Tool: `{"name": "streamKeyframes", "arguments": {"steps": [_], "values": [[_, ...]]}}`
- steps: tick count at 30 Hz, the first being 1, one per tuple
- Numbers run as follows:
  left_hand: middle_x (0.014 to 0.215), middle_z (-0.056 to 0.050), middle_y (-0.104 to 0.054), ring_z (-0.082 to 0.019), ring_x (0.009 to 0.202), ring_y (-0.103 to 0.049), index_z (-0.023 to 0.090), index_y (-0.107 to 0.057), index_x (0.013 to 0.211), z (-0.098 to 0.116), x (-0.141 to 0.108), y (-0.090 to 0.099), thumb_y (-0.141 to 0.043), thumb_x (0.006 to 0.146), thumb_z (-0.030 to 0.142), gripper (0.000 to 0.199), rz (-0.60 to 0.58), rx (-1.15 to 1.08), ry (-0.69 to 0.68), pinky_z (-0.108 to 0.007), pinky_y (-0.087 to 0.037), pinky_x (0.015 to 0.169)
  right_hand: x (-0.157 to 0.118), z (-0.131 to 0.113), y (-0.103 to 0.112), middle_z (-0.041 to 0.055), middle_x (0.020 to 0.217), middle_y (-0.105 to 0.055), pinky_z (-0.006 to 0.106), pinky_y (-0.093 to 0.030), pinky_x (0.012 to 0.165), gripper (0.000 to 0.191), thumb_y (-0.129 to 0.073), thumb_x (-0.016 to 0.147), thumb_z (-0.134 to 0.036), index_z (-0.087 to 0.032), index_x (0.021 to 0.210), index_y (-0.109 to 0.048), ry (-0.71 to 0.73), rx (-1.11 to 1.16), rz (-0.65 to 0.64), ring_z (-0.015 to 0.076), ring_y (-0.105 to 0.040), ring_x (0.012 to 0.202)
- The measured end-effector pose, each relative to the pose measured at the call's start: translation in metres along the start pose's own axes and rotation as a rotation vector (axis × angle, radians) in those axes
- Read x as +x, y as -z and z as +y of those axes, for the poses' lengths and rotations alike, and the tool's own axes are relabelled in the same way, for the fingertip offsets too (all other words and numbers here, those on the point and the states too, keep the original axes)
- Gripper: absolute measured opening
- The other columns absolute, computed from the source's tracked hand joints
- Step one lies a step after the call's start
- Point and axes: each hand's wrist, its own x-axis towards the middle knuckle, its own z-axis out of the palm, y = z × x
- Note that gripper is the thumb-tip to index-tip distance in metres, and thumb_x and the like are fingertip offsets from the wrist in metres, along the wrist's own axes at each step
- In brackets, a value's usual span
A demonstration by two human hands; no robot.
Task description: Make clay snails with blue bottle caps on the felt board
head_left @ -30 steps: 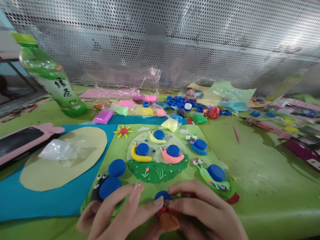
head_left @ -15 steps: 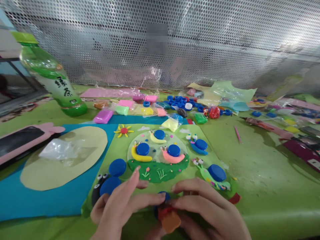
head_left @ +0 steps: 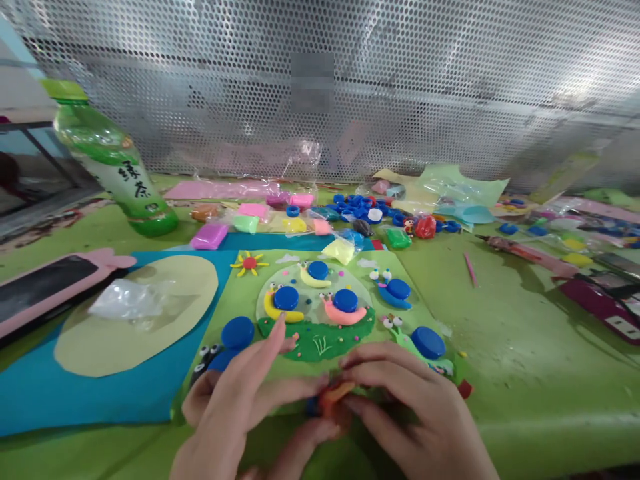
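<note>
My left hand [head_left: 250, 400] and my right hand [head_left: 405, 400] meet at the near edge of the green picture sheet. Between their fingertips they pinch a small orange-red clay piece [head_left: 336, 400] with a bit of blue at its left; its shape is blurred. Beyond them, the sheet bears clay snails with blue caps as shells: a yellow snail [head_left: 283, 315], a pink snail [head_left: 350, 317], a blue snail [head_left: 393, 295] and a green snail [head_left: 407, 343]. A black clay figure [head_left: 203, 363] is partly hidden behind my left hand.
At the left are a green tea bottle [head_left: 135, 187], a pink-cased phone [head_left: 50, 283] and a cream paper oval [head_left: 190, 293]. Clay packets and blue bottle caps [head_left: 355, 205] lie along the back. A pink stick [head_left: 471, 269] rests at the right, near a maroon object [head_left: 595, 307].
The orange-red piece has been turned between my fingers, with its orange part now higher. My left thumb has come up against it, and the view has shifted slightly.
</note>
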Motion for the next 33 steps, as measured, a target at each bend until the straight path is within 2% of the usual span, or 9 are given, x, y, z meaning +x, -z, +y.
{"name": "streamKeyframes", "arguments": {"steps": [2,5,10,14,19,22,24,27,33], "values": [[0.097,0.0,-0.069,-0.019,0.091,-0.065,0.028,-0.031,0.132,-0.005,0.004,0.005,-0.053,0.079,0.042,0.06,-0.052,0.055,-0.12,-0.024,-0.056,0.071,0.0,-0.001,-0.002,0.0011,0.091,-0.062,0.015,-0.049,0.075,0.016,-0.058,0.076,-0.009,-0.021,0.083,-0.065,-0.094,0.045,0.016,0.0108,-0.06,0.086],[0.095,0.0,-0.07,-0.02,0.092,-0.065,0.026,-0.034,0.131,-0.01,0.009,0.006,-0.054,0.079,0.041,0.057,-0.098,0.115,-0.158,-0.026,-0.056,0.074,0.002,-0.002,-0.005,0.0009,0.088,-0.062,0.016,-0.048,0.072,0.012,-0.06,0.075,-0.01,-0.021,0.079,-0.066,-0.174,0.117,0.015,0.0113,-0.06,0.083],[0.08,0.005,-0.072,-0.019,0.091,-0.065,0.028,-0.029,0.132,-0.007,0.016,0.0,-0.052,0.081,0.041,0.058,-0.105,0.062,-0.117,-0.027,-0.055,0.077,0.008,-0.003,-0.009,0.0008,0.085,-0.063,0.017,-0.047,0.065,0.006,-0.063,0.074,-0.016,-0.02,0.078,-0.065,-0.288,0.187,0.017,0.0125,-0.06,0.078],[0.091,0.001,-0.071,-0.018,0.086,-0.066,0.03,-0.029,0.132,0.001,0.014,0.002,-0.039,0.088,0.034,0.046,-0.112,0.001,-0.082,-0.029,-0.055,0.074,0.011,-0.003,-0.01,0.0002,0.078,-0.064,0.019,-0.045,0.066,0.003,-0.062,0.074,-0.015,-0.018,0.073,-0.064,-0.274,0.184,0.04,0.012,-0.058,0.074],[0.114,-0.002,-0.062,-0.021,0.078,-0.067,0.034,-0.026,0.134,0.013,0.011,0.001,-0.032,0.089,0.034,0.046,-0.077,-0.119,0.126,-0.038,-0.056,0.069,0.012,-0.003,-0.013,-0.0002,0.077,-0.064,0.02,-0.044,0.063,0.003,-0.062,0.072,-0.015,-0.018,0.073,-0.064,-0.276,0.172,0.093,0.012,-0.058,0.071],[0.116,-0.005,-0.061,-0.023,0.084,-0.066,0.032,-0.023,0.136,0.015,0.013,-0.002,-0.025,0.09,0.034,0.046,-0.093,-0.148,0.112,-0.039,-0.056,0.067,0.013,-0.004,-0.013,-0.0005,0.076,-0.064,0.021,-0.043,0.059,0.004,-0.062,0.073,-0.017,-0.018,0.073,-0.066,-0.309,0.146,0.084,0.0118,-0.057,0.066],[0.116,-0.006,-0.061,-0.027,0.091,-0.064,0.032,-0.021,0.136,0.014,0.011,-0.002,-0.024,0.09,0.034,0.046,-0.082,-0.122,0.126,-0.049,-0.052,0.077,0.013,-0.005,-0.012,-0.0003,0.078,-0.066,0.021,-0.045,0.063,0.007,-0.06,0.076,-0.02,-0.018,0.077,-0.067,-0.317,0.149,0.079,0.0124,-0.058,0.069],[0.116,-0.005,-0.061,-0.033,0.104,-0.057,0.037,-0.019,0.136,0.013,0.006,-0.001,-0.031,0.088,0.037,0.049,-0.046,-0.055,0.113,-0.066,-0.034,0.089,0.007,-0.006,-0.012,0.0019,0.087,-0.067,0.021,-0.046,0.074,0.019,-0.049,0.085,-0.025,-0.019,0.086,-0.067,-0.297,0.147,0.141,0.0137,-0.06,0.081],[0.121,-0.002,-0.057,-0.029,0.115,-0.049,0.037,-0.014,0.136,0.029,-0.007,-0.004,-0.027,0.09,0.036,0.048,0.016,-0.051,0.187,-0.059,-0.027,0.096,-0.012,-0.01,-0.019,0.0077,0.101,-0.063,0.023,-0.047,0.081,0.031,-0.038,0.09,-0.029,-0.017,0.1,-0.064,-0.305,0.031,0.286,0.0159,-0.058,0.093]]}}
